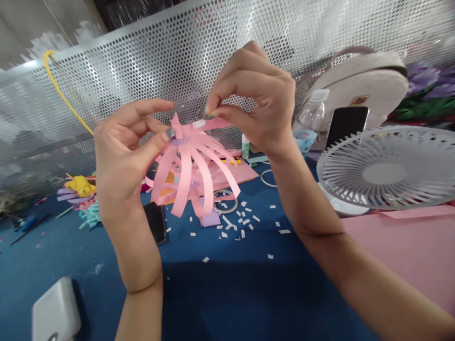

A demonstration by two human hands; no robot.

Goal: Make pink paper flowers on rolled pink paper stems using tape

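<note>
A pink fringed paper piece (185,177), its strips fanning downward from a lilac band, hangs above the blue table. My left hand (122,156) pinches it near the top, thumb at the band, index finger raised beyond a pointed pink tip. From that top a pink strip (217,123) runs right, carrying a small white patch (199,123) that looks like tape. My right hand (258,92) is closed, thumb and index finger together at this strip; whether something small sits between the fingertips cannot be made out.
White paper bits (243,220) and tape rings (226,201) lie on the table (227,289). A grey fan (386,173), water bottle (313,111), upright phone (347,125) and pale bag (362,85) stand right. A power bank (57,310) lies front left. Perforated metal (142,71) spans behind.
</note>
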